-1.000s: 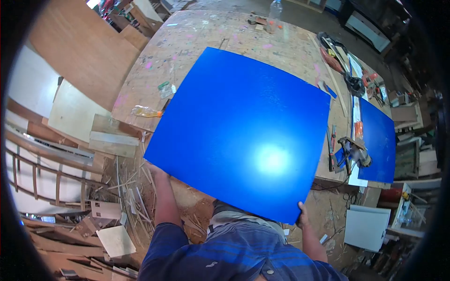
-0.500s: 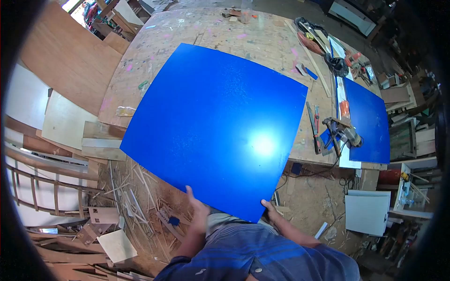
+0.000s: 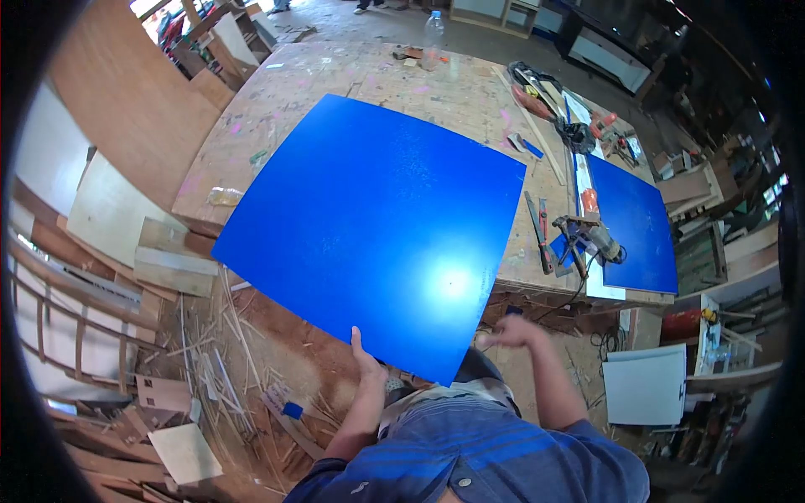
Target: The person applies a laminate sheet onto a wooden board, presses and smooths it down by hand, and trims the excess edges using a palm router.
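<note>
A large glossy blue panel (image 3: 360, 226) lies over the near edge of the workbench, its front corner reaching toward my body. My left hand (image 3: 366, 360) is closed on its front edge, with the thumb on top and the other fingers hidden below. Just off the panel's right edge is my right hand (image 3: 510, 332), apart from it. Its fingers are bent and smeared by motion, so what they hold, if anything, cannot be made out. A bright glare spot shows on the panel near its right side.
On the workbench (image 3: 293, 71), a power tool (image 3: 594, 239) stands right of the panel beside a second blue panel (image 3: 641, 230). Long hand tools (image 3: 539, 235) lie between. A plastic bottle (image 3: 433, 40) stands at the back. Wood scraps (image 3: 218, 386) litter the floor at left.
My right hand has let go of the panel's front corner and moved up and right. My left hand still grips the front edge. The view has tilted up slightly.
</note>
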`<state>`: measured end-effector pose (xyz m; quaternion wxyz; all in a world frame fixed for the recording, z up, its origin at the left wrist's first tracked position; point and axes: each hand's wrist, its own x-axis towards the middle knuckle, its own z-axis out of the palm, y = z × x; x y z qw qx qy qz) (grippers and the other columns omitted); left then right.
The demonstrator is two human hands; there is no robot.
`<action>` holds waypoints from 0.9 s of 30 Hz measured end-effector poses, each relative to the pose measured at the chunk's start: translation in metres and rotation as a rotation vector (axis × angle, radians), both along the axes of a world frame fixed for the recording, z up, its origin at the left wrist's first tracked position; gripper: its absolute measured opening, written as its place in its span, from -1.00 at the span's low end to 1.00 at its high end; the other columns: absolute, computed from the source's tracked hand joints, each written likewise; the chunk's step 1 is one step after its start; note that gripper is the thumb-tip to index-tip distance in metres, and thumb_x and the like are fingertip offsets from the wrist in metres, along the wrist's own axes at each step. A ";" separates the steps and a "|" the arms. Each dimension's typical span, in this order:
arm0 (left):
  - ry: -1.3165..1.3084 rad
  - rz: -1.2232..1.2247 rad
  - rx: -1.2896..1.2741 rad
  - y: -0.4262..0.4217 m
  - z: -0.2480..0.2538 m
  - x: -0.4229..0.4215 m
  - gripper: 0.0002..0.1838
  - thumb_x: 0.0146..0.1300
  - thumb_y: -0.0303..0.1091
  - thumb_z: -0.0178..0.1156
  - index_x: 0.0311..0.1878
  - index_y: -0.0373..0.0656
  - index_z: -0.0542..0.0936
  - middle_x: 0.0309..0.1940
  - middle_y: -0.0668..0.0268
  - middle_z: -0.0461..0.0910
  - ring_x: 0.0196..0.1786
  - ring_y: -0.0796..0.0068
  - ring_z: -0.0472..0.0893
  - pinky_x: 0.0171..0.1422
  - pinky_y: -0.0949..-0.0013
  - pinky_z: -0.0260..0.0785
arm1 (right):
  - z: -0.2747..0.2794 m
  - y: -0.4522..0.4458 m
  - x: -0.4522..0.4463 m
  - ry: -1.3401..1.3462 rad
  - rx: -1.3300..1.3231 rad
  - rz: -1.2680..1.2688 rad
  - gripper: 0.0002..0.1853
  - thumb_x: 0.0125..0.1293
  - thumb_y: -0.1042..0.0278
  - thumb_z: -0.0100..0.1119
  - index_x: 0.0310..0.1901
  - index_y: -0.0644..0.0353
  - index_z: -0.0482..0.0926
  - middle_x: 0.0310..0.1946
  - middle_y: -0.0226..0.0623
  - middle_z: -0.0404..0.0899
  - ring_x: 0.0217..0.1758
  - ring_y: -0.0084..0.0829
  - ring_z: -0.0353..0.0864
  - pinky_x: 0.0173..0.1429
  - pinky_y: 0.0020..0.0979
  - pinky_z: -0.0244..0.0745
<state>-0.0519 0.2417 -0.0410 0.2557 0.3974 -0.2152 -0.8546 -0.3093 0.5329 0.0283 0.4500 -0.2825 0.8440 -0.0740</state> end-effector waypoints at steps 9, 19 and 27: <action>0.105 0.239 0.040 0.004 -0.002 -0.013 -0.30 0.71 0.13 0.14 0.55 -0.31 0.50 0.38 0.07 0.65 0.34 0.07 0.67 0.44 0.03 0.54 | 0.068 -0.198 -0.246 0.523 -0.569 -0.214 -0.14 0.27 -0.45 0.58 0.22 0.29 0.78 0.03 0.04 0.85 0.14 -0.10 0.85 0.25 -0.12 0.72; -0.848 0.371 -0.255 0.004 0.021 -0.044 -0.25 0.73 0.18 0.16 0.50 -0.44 0.56 0.35 0.05 0.68 0.23 0.22 0.72 0.37 0.21 0.57 | 0.010 -0.365 -0.491 0.160 -0.343 -0.014 -0.10 0.32 -0.44 0.51 0.30 0.36 0.75 0.15 0.02 0.85 0.18 -0.16 0.85 0.33 -0.13 0.70; -0.797 0.473 -0.188 0.002 -0.035 -0.018 -0.18 0.69 0.22 0.19 0.58 -0.41 0.50 0.45 0.10 0.63 0.39 0.18 0.65 0.55 0.21 0.46 | 0.014 -0.389 -0.520 -0.583 -0.333 -0.264 -0.42 0.38 -0.09 0.52 0.16 0.30 0.80 0.02 -0.15 0.88 -0.04 -0.25 0.86 0.18 -0.18 0.74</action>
